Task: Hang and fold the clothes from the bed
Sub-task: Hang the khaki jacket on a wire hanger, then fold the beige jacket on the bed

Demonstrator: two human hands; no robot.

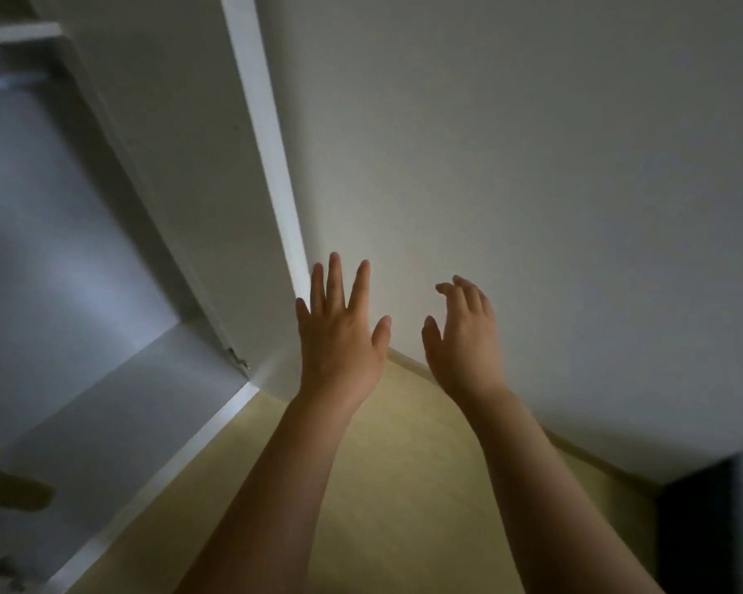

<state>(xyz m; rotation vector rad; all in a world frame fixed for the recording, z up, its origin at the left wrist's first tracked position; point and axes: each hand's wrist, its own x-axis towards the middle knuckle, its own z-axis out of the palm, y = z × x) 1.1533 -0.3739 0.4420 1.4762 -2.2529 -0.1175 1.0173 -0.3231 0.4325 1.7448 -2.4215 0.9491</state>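
Both my hands reach forward in front of a white wall, and neither holds anything. My left hand [339,332] is spread flat with straight fingers, close to the edge of a white wardrobe door [215,173]. My right hand [462,336] is beside it with loosely bent fingers. No clothes or bed are in view, apart from a beige blurred piece [5,486] at the left edge that I cannot identify.
The open white wardrobe [61,293] fills the left side, with a shelf [14,32] high up and its base board [181,456] low. Yellowish floor [382,486] lies below my arms. A dark object [717,520] stands at the lower right against the wall [532,165].
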